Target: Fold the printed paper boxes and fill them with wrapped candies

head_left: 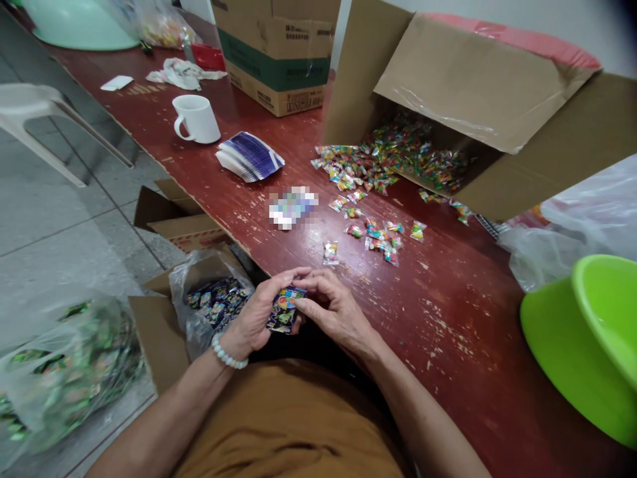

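Between my two hands, at the table's near edge, is a small dark printed packet with colourful pictures. My left hand wraps round its left side, and a pale bead bracelet circles that wrist. Fingers and thumb of my right hand press on the packet's top right part. Just beyond them lies one clear-wrapped candy. Several more wrapped candies are scattered to the right. A fanned stack of purple and white packets rests farther back, with a blurred-out packet-like item nearer me.
A tipped cardboard box spills wrapped candies onto the red table. A white mug and a closed carton stand behind. A green tub is at right. Below left, a lined box holds dark packets beside a plastic bag.
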A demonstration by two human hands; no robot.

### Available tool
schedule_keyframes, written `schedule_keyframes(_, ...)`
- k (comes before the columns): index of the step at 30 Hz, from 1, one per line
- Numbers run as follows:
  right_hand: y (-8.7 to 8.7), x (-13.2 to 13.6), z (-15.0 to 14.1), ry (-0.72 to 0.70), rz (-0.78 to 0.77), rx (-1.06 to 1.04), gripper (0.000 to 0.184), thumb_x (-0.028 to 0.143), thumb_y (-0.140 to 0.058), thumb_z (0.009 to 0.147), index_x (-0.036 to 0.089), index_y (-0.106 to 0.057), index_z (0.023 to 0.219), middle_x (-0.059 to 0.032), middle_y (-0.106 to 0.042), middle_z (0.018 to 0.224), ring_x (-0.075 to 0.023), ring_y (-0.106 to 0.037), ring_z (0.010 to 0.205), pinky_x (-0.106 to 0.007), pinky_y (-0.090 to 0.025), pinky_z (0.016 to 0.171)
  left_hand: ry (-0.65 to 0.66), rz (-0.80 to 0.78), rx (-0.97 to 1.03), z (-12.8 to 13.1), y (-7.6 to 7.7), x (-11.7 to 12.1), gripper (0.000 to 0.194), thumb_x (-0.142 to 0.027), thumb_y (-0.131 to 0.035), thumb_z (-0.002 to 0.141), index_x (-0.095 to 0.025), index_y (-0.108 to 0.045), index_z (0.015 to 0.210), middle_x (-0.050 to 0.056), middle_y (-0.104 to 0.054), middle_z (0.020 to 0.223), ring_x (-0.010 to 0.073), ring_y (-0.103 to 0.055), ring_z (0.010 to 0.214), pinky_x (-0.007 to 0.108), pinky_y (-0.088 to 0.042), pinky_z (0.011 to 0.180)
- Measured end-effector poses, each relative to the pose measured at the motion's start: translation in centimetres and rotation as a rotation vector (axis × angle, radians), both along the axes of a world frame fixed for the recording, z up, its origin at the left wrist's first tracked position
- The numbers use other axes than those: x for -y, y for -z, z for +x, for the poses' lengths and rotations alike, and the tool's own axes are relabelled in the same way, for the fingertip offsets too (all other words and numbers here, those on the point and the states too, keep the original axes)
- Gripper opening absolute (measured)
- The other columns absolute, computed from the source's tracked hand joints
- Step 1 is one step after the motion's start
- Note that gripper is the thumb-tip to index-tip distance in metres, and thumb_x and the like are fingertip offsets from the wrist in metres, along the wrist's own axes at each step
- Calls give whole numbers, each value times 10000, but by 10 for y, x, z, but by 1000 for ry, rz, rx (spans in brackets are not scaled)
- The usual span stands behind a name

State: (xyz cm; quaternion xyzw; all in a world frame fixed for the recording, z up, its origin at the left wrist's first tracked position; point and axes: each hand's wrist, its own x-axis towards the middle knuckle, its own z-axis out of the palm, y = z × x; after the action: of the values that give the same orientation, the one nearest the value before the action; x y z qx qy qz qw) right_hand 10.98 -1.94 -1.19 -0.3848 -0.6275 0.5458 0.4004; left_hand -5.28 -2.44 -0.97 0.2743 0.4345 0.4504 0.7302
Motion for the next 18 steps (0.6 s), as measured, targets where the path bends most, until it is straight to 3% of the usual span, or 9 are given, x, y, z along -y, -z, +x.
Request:
schedule_keyframes(3, 3, -8, 6, 115, 28, 107, 223, 304, -692, 832, 253, -711, 1048, -44, -635, 1048, -163, -627, 860, -304, -534, 772, -74, 92, -322, -37, 12, 2, 538, -511, -553, 866, -175, -615, 1282, 38, -694, 788, 169, -622, 569, 269, -489, 530)
schedule_keyframes(6, 7, -17, 16, 231, -68, 152, 247, 315, -636, 861, 227, -676, 1089, -20, -652, 904, -148, -612, 745, -283, -513, 704, -180, 212, -896, -85, 24, -2, 596, -599, -530, 853, -188, -622, 1274, 102, -696, 1109, 273, -661, 978, 364, -510, 845)
schedule_keyframes(8, 13, -20, 19, 271, -87, 160, 251, 333, -631, 859, 210, -672, 1074, -15, -657, 858, -154, -613, 731, -284, -507, 701, -219, 309, -1219, -104, 25, -14, 640, -622, -490, 866, -180, -589, 1319, 132, -662, 1196, 311, -609, 1103, 429, -443, 982)
schedule_keyframes(10, 19, -22, 20, 296, -69, 182, 240, 341, -632, 852, 203, -682, 1042, -14, -665, 841, -158, -612, 728, -285, -502, 705, -240, 452, -1418, -105, 20, -34, 631, -606, -454, 895, -177, -568, 1343, 141, -656, 1191, 311, -594, 1106, 449, -410, 1018)
schedule_keyframes(13, 25, -21, 19, 325, -22, 255, 206, 334, -630, 847, 205, -699, 992, -17, -684, 845, -163, -605, 733, -287, -491, 708, -215, 611, -1599, -81, 5, -80, 586, -570, -420, 927, -191, -572, 1347, 147, -647, 1218, 320, -568, 1117, 447, -402, 1002)
schedule_keyframes(15, 27, -20, 19, 329, 10, 287, 189, 326, -625, 848, 208, -708, 971, -19, -691, 856, -167, -604, 734, -292, -485, 714, -174, 537, -1714, -63, -2, -116, 625, -585, -425, 921, -172, -551, 1373, 199, -618, 1254, 385, -526, 1154, 499, -399, 959)
schedule_keyframes(18, 27, -20, 21, 325, 50, 292, 174, 312, -612, 855, 211, -714, 953, -20, -690, 846, -170, -609, 727, -294, -482, 720, -102, 403, -1652, -51, -4, -156, 583, -660, -568, 812, -193, -702, 1134, 206, -645, 1181, 434, -511, 1144, 528, -380, 930)
